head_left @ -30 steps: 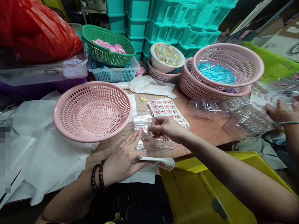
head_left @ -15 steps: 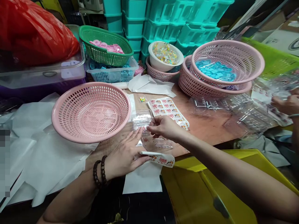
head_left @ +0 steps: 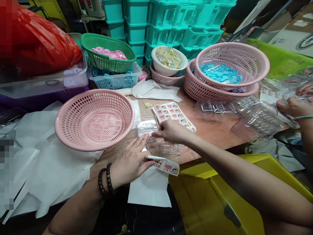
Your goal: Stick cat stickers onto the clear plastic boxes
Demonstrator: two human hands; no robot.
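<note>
Left grip (head_left: 128, 160) pinching a curled printed sticker sheet (head_left: 168, 166); clear plastic box (head_left: 147, 122) just beyond my fingertips.
Box lies on the tabletop (head_left: 207, 133); right grip (head_left: 172, 131) meets its near edge, whether pinching anything I cannot tell. Box: probably light, slick, easily dented; hold by rim. Sheet: limp, likely creases; take by edge.

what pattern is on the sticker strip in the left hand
The sticker strip shows cartoon figures and reddish-pink print on white, clearest in the head view.

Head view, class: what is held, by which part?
The left hand holds the printed sheet by its left end; whether the right hand grips anything cannot be told.
</note>
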